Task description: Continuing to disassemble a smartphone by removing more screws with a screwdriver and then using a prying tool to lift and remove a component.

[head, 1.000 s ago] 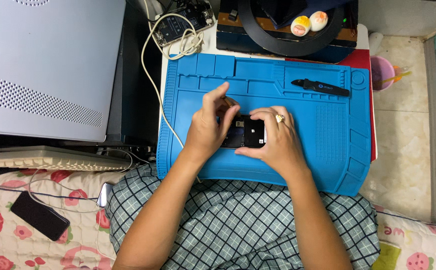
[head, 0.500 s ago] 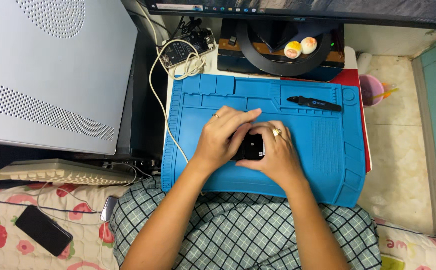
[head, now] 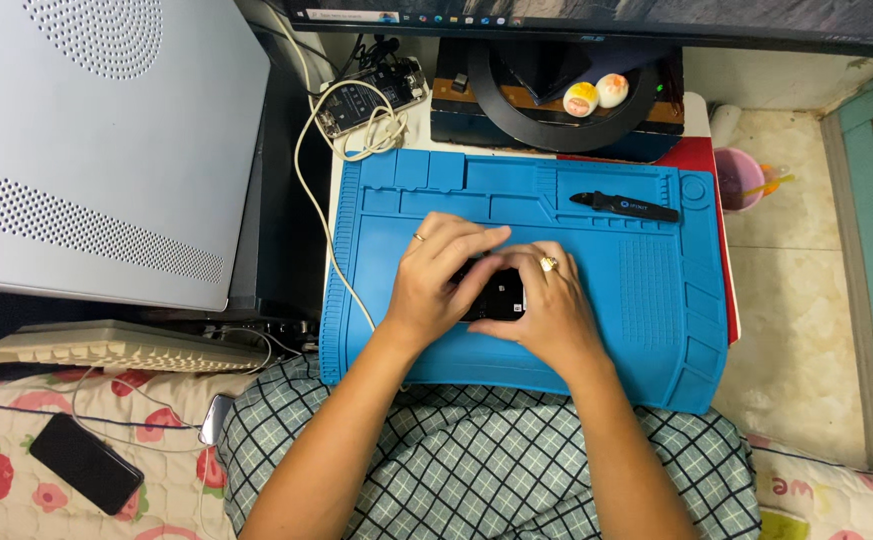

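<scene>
A small black device (head: 497,298) lies on the blue work mat (head: 656,300), mostly covered by both hands. My left hand (head: 436,280) rests over its left side with fingers stretched flat across the top. My right hand (head: 546,305) grips its right side, a ring on one finger. What the device is exactly cannot be told. A black pry tool (head: 624,206) lies on the mat's upper right, apart from both hands.
A grey computer case (head: 86,150) stands at left with a keyboard (head: 106,345) below it. A circuit board with coiled cable (head: 371,95) and a monitor stand holding two small round objects (head: 596,95) sit behind the mat. A black phone (head: 84,463) lies on the strawberry-print bedding.
The view has shifted and drawn closer. My left fingers have come down from a raised pose to lie flat over the device. Both hands stay on it.
</scene>
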